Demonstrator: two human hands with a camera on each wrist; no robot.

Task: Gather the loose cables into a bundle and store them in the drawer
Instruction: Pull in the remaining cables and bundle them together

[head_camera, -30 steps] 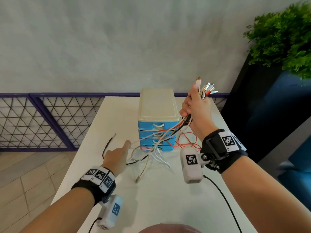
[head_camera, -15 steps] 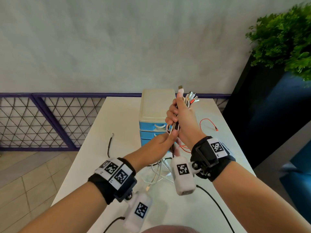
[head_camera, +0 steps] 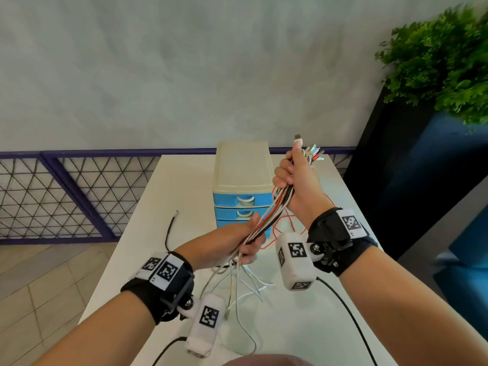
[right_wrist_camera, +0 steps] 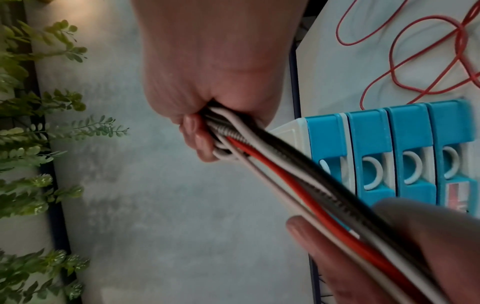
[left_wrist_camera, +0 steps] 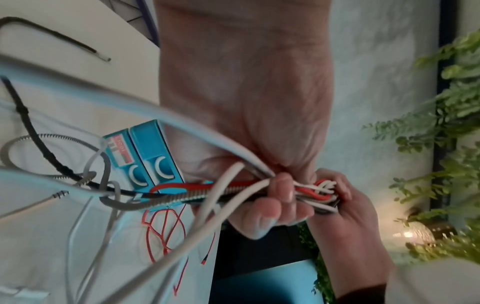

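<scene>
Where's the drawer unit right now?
In the head view the drawer unit stands mid-table, just left of the right hand and behind the cable bundle; all visible drawers are closed.

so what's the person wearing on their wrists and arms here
Both forearms are bare, with no sleeves. The left hand and right hand each have a wide black wrist strap topped with white tags printed with black square marker patterns. A white rounded camera pod bearing the same kind of marker hangs from each strap on a small black bracket, and a thin black cable trails from each pod.
</scene>
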